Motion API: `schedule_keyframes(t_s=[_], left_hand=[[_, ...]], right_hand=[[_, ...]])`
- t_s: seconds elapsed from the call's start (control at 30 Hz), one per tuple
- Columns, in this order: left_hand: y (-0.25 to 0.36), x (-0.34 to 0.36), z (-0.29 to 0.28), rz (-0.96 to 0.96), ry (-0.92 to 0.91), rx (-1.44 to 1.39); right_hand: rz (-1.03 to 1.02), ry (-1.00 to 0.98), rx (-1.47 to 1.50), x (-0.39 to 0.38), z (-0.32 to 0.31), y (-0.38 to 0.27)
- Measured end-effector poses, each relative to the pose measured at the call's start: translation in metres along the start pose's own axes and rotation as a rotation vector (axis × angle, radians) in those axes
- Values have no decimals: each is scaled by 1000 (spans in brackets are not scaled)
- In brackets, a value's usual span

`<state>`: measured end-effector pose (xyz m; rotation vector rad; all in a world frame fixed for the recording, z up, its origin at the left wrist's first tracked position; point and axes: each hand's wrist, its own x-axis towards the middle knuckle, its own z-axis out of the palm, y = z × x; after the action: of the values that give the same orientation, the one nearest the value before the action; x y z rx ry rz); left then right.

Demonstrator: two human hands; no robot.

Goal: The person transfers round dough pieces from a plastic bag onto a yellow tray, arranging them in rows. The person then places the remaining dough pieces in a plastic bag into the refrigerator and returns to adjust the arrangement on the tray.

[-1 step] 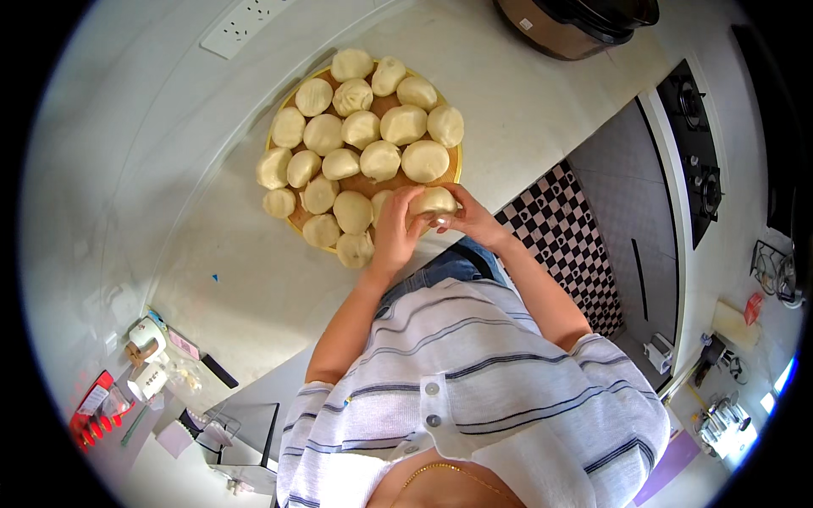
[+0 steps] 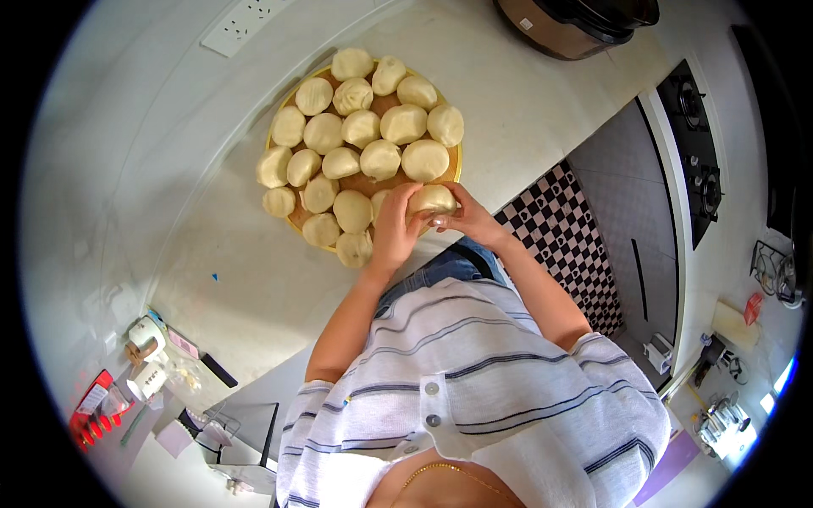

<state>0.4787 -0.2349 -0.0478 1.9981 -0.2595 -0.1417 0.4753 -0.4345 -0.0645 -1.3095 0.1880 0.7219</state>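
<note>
The left hand [image 2: 394, 229] and the right hand [image 2: 468, 216] are cupping a pale, round ball of dough [image 2: 432, 200] between them, fingers curled around its sides, the left palm pressing one flank and the right fingertips pinching at the other. The ball is sitting at the near edge of a round yellowish-brown wooden tray [image 2: 456, 173], just ahead of both hands, and whether it is resting on the tray or being lifted slightly I cannot tell. Beyond the hands the tray is carrying roughly twenty more smooth, pale dough buns [image 2: 362, 129], packed side by side and touching, so that only small patches of board are showing between them. Judging by that, the shaping is looking nearly finished: most of the tray is already filled, and the ball in the hands appears to be taking one of the last gaps at the near rim. The tray is lying on a pale stone table [image 2: 254, 279]. Farther off past the tray, beyond the right hand, a dark pot-like cooker [image 2: 584, 21] is standing, and a white wall socket [image 2: 246, 21] is showing beyond the left hand.
</note>
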Motion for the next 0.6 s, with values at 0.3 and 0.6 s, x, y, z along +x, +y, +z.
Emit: schedule_keyframes(t_s=[0.3,0.6], left_hand=[[-5,-7,-36,71,8,611],[-11,-15,-33,8,-62,770]], right_hand=[[-113,283,-593,14,13,2],[-199,335,-830,17,10,24]])
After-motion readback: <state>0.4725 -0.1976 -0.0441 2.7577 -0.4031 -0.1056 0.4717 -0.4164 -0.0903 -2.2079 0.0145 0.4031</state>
